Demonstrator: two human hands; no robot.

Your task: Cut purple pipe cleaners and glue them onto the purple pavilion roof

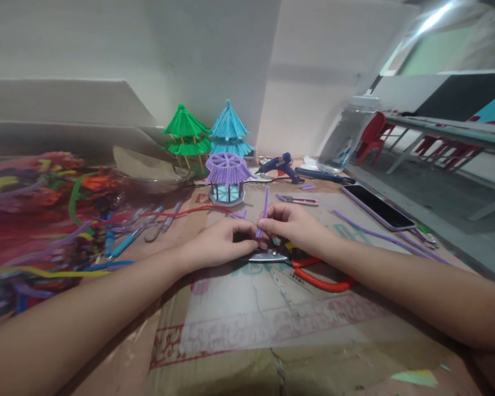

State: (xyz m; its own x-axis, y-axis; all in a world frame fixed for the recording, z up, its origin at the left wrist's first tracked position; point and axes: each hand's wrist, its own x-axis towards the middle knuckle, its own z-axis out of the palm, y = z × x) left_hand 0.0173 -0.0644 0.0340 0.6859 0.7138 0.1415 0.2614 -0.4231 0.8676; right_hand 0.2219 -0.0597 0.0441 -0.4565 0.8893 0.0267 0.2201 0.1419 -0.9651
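My right hand [295, 223] pinches a short purple pipe cleaner piece [266, 201] between thumb and fingers, its upper end pointing up. Against its lower end, my left hand [226, 239] is closed, thumb and fingertips meeting close to my right fingers. Red-handled scissors [324, 281] lie just below both hands, partly covered by them. Behind the hands stands a small purple pavilion model [229, 173] with a fringed roof and an open ring on top. More purple bits [239, 214] rest beside my left fingers.
Green [185, 124] and blue [229, 124] pavilion models stand at the back. A glue gun [281, 165], small pink-handled snips [301, 201], a phone [377, 206] and a clear jar [346, 135] are to the right. Colourful pipe cleaners [45, 220] heap at left.
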